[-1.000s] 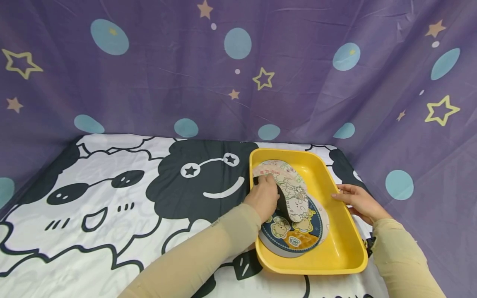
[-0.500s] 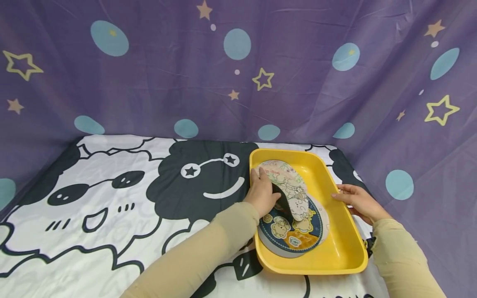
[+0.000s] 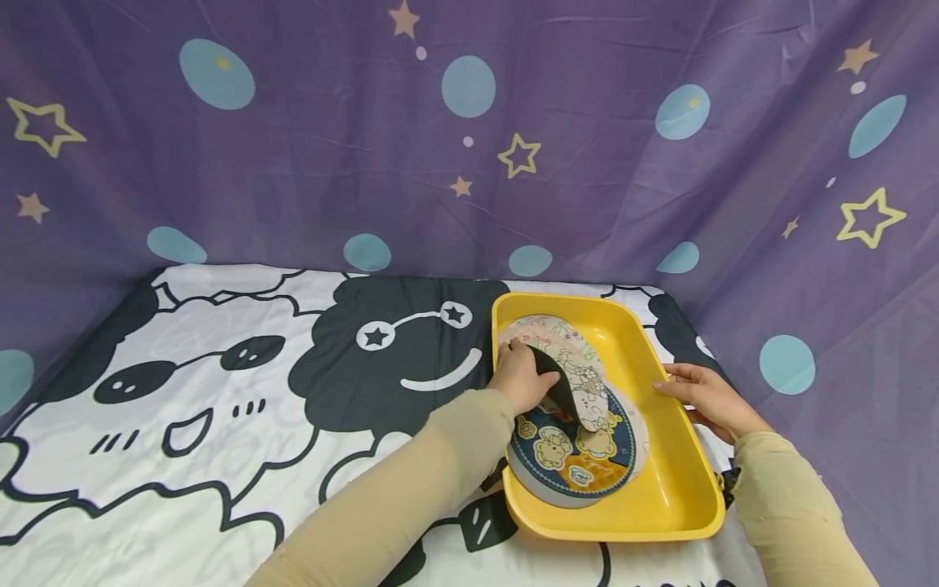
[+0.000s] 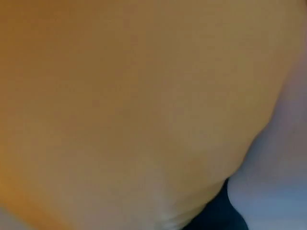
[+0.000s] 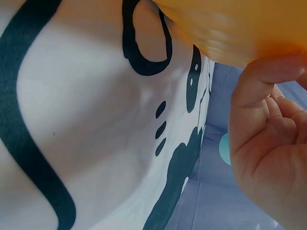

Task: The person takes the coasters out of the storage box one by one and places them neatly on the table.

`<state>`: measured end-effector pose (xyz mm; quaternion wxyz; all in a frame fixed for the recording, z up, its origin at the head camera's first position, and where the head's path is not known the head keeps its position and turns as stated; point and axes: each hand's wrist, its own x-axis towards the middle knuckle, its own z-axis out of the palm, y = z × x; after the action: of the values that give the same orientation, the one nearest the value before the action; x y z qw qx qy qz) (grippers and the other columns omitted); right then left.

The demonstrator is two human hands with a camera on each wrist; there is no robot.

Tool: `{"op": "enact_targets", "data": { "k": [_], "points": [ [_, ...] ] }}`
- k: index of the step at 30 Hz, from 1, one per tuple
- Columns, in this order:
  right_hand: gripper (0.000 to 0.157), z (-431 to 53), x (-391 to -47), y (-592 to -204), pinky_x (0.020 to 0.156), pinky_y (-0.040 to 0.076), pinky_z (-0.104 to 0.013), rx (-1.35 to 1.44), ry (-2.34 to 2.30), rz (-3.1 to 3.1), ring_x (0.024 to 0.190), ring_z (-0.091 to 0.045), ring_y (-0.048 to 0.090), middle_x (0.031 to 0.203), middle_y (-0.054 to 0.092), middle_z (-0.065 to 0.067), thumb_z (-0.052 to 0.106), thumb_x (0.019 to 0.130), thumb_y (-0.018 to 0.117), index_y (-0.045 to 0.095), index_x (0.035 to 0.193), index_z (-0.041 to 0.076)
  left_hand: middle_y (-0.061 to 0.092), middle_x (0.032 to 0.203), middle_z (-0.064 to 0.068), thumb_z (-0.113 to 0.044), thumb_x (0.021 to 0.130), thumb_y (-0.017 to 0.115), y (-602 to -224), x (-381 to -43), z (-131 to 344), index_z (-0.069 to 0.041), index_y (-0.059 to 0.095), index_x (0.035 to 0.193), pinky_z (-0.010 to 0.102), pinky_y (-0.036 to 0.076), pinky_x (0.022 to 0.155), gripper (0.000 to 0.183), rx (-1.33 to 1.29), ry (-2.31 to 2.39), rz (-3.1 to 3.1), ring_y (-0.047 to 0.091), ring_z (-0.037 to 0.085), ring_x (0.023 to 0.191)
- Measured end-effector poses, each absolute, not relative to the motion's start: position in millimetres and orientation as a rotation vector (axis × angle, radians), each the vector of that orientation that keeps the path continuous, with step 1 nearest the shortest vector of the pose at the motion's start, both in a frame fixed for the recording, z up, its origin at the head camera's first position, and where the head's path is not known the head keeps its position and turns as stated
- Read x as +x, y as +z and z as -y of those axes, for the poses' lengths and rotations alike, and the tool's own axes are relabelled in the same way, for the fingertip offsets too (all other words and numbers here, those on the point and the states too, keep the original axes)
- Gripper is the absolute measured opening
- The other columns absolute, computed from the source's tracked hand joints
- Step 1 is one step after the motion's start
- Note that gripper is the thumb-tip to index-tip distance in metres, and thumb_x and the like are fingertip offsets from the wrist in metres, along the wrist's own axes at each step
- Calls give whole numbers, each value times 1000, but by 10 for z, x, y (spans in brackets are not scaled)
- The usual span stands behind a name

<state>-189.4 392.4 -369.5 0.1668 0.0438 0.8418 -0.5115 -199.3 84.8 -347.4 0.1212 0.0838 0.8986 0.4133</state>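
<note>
In the head view, a yellow plastic tray (image 3: 682, 489) holds a few overlapping printed mouse pads. The pale, line-drawn mouse pad (image 3: 557, 334) lies on top; its near-left edge is bent up, baring a black underside. My left hand (image 3: 519, 379) grips that raised edge, with some fingertips hidden. Beneath it lies a dark blue round mouse pad (image 3: 572, 465) with cartoon stickers. My right hand (image 3: 707, 399) holds the tray's right rim, thumb over the edge. In the right wrist view, the right thumb (image 5: 273, 72) meets the tray's yellow wall (image 5: 230, 28).
A black-and-white cartoon cloth (image 3: 220, 440) covers the surface left of the tray. Behind hangs a purple curtain (image 3: 330, 163) with stars and blue ovals. The left wrist view is mostly a blurred yellow tray surface (image 4: 144, 105).
My left hand loosened, slid slightly to the left on the pale mouse pad, then curled round its edge again, keeping the flap bent up. The right hand and tray stayed still.
</note>
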Motion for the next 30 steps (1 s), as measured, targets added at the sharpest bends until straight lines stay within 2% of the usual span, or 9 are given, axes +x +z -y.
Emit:
{"op": "enact_targets", "data": {
  "k": [2,4,6,8,12,15,20,26,30],
  "points": [
    [71,-3923,-1895,-3695,80,60,-28,124,-1457,-2395,92,-4,67,109,68,6,30,98,62,30,148,-10,32,155,29,-30,97,63,-3472,-2013,-828,14,31,147,42,43,111,74,231,1250,-2581,41,36,139],
    [72,-3921,-1894,-3693,80,60,-27,127,-1452,-2401,92,-3,67,110,68,6,30,98,62,29,148,-10,56,131,27,-31,97,63,-3476,-2036,-807,11,33,148,37,53,92,73,208,1302,-2509,61,30,106],
    [72,-3918,-1892,-3688,80,59,-27,131,-1444,-2408,92,-3,66,111,67,5,31,98,62,29,148,-10,62,113,21,-31,97,63,-3476,-2050,-783,9,34,148,33,50,72,71,186,1358,-2438,57,22,77],
    [73,-3915,-1890,-3684,81,59,-27,135,-1438,-2412,92,-2,66,112,67,5,31,98,62,28,148,-11,60,97,15,-28,97,64,-3478,-2059,-763,7,29,151,30,42,65,74,160,1430,-2358,47,17,68],
    [74,-3911,-1887,-3678,81,59,-27,141,-1436,-2409,92,-2,66,112,67,4,31,98,62,28,148,-10,53,134,19,-17,96,65,-3471,-2062,-740,4,16,156,30,53,88,81,94,1636,-2121,61,24,104],
    [74,-3910,-1887,-3678,81,59,-27,144,-1439,-2403,92,-3,66,112,68,5,32,98,62,28,149,-10,47,141,23,-7,96,62,-3462,-2069,-730,3,16,156,40,53,100,76,39,1753,-1928,58,34,123],
    [74,-3920,-1888,-3689,80,60,-27,151,-1446,-2396,91,-3,67,111,68,6,32,98,62,27,149,-10,50,135,30,4,97,50,-3450,-2082,-704,4,25,149,49,57,90,58,36,1791,-1801,60,44,118],
    [75,-3927,-1890,-3692,80,60,-28,141,-1455,-2385,92,-3,67,112,68,6,30,99,61,24,150,-10,36,149,30,12,95,41,-3442,-2093,-681,-12,4,160,55,59,80,79,43,1807,-1705,57,49,119],
    [76,-3923,-1894,-3685,81,59,-28,139,-1446,-2385,93,-2,67,115,67,4,31,99,61,23,151,-10,35,152,26,17,91,39,-3451,-2107,-677,-18,10,160,58,58,79,83,51,1823,-1688,57,49,119]
  ]
}}
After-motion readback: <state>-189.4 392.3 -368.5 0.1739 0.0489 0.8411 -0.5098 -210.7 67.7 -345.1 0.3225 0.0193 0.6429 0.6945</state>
